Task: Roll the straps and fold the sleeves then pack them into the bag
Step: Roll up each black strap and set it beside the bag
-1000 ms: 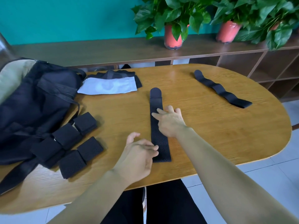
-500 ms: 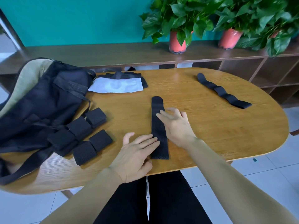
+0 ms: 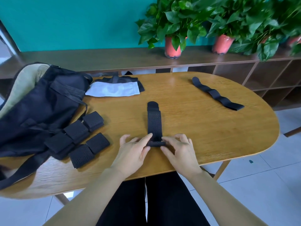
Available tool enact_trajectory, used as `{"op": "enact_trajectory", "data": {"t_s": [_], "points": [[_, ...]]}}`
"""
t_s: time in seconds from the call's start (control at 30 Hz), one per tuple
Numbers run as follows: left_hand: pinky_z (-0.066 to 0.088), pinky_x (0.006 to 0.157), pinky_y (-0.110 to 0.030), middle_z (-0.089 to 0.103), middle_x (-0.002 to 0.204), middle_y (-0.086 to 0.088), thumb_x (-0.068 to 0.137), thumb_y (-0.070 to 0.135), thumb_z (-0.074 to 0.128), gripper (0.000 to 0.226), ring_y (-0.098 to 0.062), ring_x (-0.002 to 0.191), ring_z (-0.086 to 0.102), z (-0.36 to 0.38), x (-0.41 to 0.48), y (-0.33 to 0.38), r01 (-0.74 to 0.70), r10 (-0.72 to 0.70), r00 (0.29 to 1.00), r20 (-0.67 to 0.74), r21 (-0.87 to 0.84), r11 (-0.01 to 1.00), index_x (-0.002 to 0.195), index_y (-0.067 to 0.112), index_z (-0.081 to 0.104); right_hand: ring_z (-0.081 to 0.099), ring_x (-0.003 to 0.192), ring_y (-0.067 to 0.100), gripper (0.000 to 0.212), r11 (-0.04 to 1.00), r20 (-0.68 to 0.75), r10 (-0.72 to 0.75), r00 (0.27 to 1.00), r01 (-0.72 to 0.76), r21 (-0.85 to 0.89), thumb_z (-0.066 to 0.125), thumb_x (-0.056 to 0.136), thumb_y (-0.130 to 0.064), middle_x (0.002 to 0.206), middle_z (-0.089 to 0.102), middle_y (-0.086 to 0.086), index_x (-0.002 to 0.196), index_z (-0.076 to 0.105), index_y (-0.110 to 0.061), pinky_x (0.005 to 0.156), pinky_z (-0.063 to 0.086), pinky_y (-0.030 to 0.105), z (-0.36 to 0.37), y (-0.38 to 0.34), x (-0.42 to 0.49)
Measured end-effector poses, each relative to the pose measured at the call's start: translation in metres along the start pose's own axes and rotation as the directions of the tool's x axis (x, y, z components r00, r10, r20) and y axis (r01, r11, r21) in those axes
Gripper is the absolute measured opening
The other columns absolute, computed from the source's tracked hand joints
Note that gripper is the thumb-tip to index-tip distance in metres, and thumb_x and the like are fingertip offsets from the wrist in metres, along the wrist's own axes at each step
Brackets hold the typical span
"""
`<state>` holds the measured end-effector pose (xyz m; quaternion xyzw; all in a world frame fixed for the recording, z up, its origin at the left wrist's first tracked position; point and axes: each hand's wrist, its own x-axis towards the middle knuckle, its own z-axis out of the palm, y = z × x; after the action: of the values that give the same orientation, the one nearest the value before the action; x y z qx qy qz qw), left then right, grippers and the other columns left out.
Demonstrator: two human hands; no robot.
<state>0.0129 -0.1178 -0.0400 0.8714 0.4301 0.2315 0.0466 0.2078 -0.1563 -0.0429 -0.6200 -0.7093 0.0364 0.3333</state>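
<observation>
Teal wall and a long wooden shelf (image 3: 114,57) back the scene, with 2 red pots (image 3: 173,47) of leafy plants plainly in view on the shelf. Nearer, an oval wooden bench (image 3: 211,136) carries everything.

2 black straps lie unrolled. The middle strap (image 3: 154,123) runs straight away from the person. The far strap (image 3: 216,93) lies wavy and slanted at the right rear, well apart from it.

The left hand (image 3: 132,152) and right hand (image 3: 180,150) meet at the middle strap's near end, which is turned over into a small roll. The fingers (image 3: 143,140) of both hands are curled and pinch that roll from either side.

5 rolled bundles (image 3: 97,143) sit clustered at the left, touching or just beside the black bag (image 3: 40,103). The bag slumps over the bench's left end with its tan lining showing.

At the rear, 1 white sleeve (image 3: 112,91) lies flat on 1 black sleeve (image 3: 118,79), just beside the bag.
</observation>
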Motion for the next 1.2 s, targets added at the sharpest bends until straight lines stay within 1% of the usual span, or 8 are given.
{"op": "enact_trajectory", "data": {"t_s": [0.07, 0.23, 0.4, 0.6, 0.77, 1.0, 1.1, 1.2], "points": [[0.025, 0.106, -0.037, 0.064, 0.081, 0.013, 0.098, 0.026, 0.051, 0.046, -0.008, 0.085, 0.060, 0.001, 0.008, 0.002, 0.084, -0.084, 0.996, 0.001, -0.063, 0.994, 0.143, 0.025, 0.041, 0.050, 0.103, 0.015, 0.032, 0.997, -0.063, 0.081, 0.995, -0.081, 0.012, 0.067, 0.083, -0.031, 0.086, 0.069, -0.010, 0.112, 0.068, -0.017, 0.079, 0.030, 0.028, 0.006, -0.003, 0.007], [0.033, 0.099, -0.034, 0.070, 0.089, 0.010, 0.092, 0.025, 0.061, 0.055, -0.009, 0.084, 0.063, 0.006, 0.020, 0.008, 0.158, -0.168, 0.984, -0.065, -0.135, 0.978, 0.143, 0.022, 0.041, 0.051, 0.098, 0.018, 0.032, 0.983, -0.116, 0.182, 0.977, -0.184, -0.012, 0.070, 0.082, -0.024, 0.079, 0.070, -0.012, 0.114, 0.067, -0.018, 0.076, 0.028, 0.030, 0.015, -0.008, 0.016], [0.037, 0.094, -0.033, 0.067, 0.097, 0.010, 0.089, 0.026, 0.065, 0.061, -0.009, 0.087, 0.063, 0.007, 0.022, 0.007, 0.183, -0.192, 0.979, -0.072, -0.122, 0.976, 0.144, 0.021, 0.039, 0.056, 0.088, 0.022, 0.038, 0.981, -0.182, 0.141, 0.973, -0.161, -0.104, 0.078, 0.074, -0.018, 0.073, 0.069, -0.012, 0.111, 0.069, -0.014, 0.070, 0.033, 0.031, 0.020, -0.011, 0.017], [0.047, 0.084, -0.041, 0.063, 0.083, 0.005, 0.079, 0.018, 0.077, 0.045, -0.016, 0.072, 0.062, 0.010, 0.019, 0.006, 0.108, -0.105, 0.984, -0.147, 0.011, 0.994, 0.122, 0.015, 0.064, 0.058, 0.083, 0.024, 0.033, 0.975, -0.228, 0.061, 0.972, -0.107, -0.196, 0.072, 0.073, -0.021, 0.077, 0.070, -0.009, 0.106, 0.071, -0.016, 0.065, 0.034, 0.031, 0.026, -0.005, 0.015], [0.044, 0.092, -0.038, 0.063, 0.090, 0.003, 0.080, 0.016, 0.074, 0.039, -0.015, 0.078, 0.062, 0.012, 0.018, 0.007, 0.063, -0.052, 0.985, -0.162, 0.062, 0.996, 0.118, 0.012, 0.067, 0.059, 0.083, 0.023, 0.030, 0.963, -0.214, 0.047, 0.976, -0.101, -0.250, 0.071, 0.074, -0.022, 0.075, 0.069, -0.008, 0.103, 0.073, -0.016, 0.064, 0.034, 0.031, 0.028, -0.005, 0.015], [0.036, 0.097, -0.035, 0.057, 0.091, 0.002, 0.086, 0.020, 0.067, 0.032, -0.018, 0.083, 0.059, 0.014, 0.018, 0.002, 0.072, -0.064, 0.993, -0.103, 0.075, 0.995, 0.117, 0.014, 0.068, 0.060, 0.079, 0.024, 0.028, 0.961, -0.220, 0.012, 0.975, -0.072, -0.267, 0.081, 0.067, -0.016, 0.074, 0.067, -0.005, 0.094, 0.076, -0.018, 0.061, 0.038, 0.032, 0.028, -0.006, 0.016], [0.039, 0.096, -0.040, 0.057, 0.100, 0.000, 0.086, 0.019, 0.066, 0.028, -0.020, 0.089, 0.058, 0.014, 0.016, 0.002, 0.087, -0.081, 0.993, -0.084, 0.076, 0.993, 0.113, 0.014, 0.070, 0.059, 0.076, 0.025, 0.025, 0.967, -0.207, -0.001, 0.978, -0.052, -0.250, 0.080, 0.069, -0.015, 0.073, 0.064, -0.005, 0.093, 0.076, -0.019, 0.060, 0.038, 0.033, 0.030, -0.005, 0.016], [0.038, 0.103, -0.042, 0.062, 0.118, -0.006, 0.086, 0.015, 0.066, 0.028, -0.024, 0.103, 0.062, 0.014, 0.015, 0.003, 0.079, -0.076, 0.996, -0.036, 0.093, 0.993, 0.113, 0.011, 0.070, 0.056, 0.074, 0.025, 0.023, 0.965, -0.182, -0.022, 0.983, -0.027, -0.262, 0.077, 0.074, -0.012, 0.074, 0.060, -0.004, 0.095, 0.076, -0.020, 0.059, 0.037, 0.033, 0.031, -0.004, 0.015]]}}
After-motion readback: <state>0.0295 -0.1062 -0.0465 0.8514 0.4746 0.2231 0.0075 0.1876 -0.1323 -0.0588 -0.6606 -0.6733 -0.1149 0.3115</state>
